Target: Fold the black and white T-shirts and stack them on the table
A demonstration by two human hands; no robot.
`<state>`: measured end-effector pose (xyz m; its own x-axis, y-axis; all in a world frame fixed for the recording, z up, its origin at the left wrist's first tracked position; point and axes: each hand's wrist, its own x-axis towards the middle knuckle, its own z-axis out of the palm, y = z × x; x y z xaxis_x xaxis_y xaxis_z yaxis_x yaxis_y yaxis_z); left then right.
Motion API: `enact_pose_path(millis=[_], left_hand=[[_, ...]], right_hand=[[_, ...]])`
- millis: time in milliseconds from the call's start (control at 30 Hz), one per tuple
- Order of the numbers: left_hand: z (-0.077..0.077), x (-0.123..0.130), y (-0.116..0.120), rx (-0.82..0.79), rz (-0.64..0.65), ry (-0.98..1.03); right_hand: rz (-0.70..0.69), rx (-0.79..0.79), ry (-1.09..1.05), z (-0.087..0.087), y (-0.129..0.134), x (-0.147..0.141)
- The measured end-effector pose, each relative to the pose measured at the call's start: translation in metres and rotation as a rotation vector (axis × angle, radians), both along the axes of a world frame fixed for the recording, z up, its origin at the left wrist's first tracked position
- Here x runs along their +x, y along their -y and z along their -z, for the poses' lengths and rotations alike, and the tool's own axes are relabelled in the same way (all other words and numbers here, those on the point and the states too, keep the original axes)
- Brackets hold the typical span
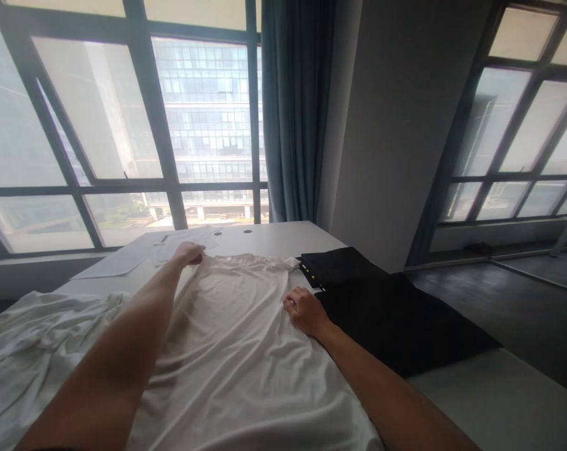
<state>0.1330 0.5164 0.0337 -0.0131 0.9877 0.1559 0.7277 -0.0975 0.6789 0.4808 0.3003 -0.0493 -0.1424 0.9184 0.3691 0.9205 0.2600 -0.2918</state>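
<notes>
A white T-shirt (245,326) lies spread on the white table, its neckline at the far end and soft creases running across it. My left hand (189,252) reaches to the shirt's far left corner, fingers pinched on the fabric there. On the right edge of the shirt, my right hand (304,308) rests with its fingers curled in and touching the cloth; a fold of fabric appears to be between them. The near end of the shirt runs out of the bottom of the view.
Black folded fabric or sheets (386,307) lie to the right on the table (513,388). Crumpled white cloth (43,351) is on the left. Paper sheets (118,258) lie at the far left, before the windows. A blue curtain (297,113) hangs beyond the table.
</notes>
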Motion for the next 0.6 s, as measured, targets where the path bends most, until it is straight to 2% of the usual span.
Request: enact_pose_path(millis=[133,267,333,433,600], left_hand=[[0.015,0.055,0.001,-0.054,0.081,0.108],[0.04,0.082,0.012,-0.135,0.206,0.108],[0.05,0.084,0.017,-0.146,0.263,0.084],[0.055,0.076,0.024,-0.091,0.311,0.039],[0.063,0.04,0.052,0.055,0.354,-0.07]], right_hand=[[0.004,-0.012,0.008,-0.002,0.001,0.0],[0.0,-0.014,0.004,-0.002,0.002,0.0],[-0.003,-0.01,0.007,-0.001,0.001,0.0],[-0.004,-0.005,0.024,0.0,0.001,0.0],[-0.009,-0.006,0.048,-0.001,0.001,0.0]])
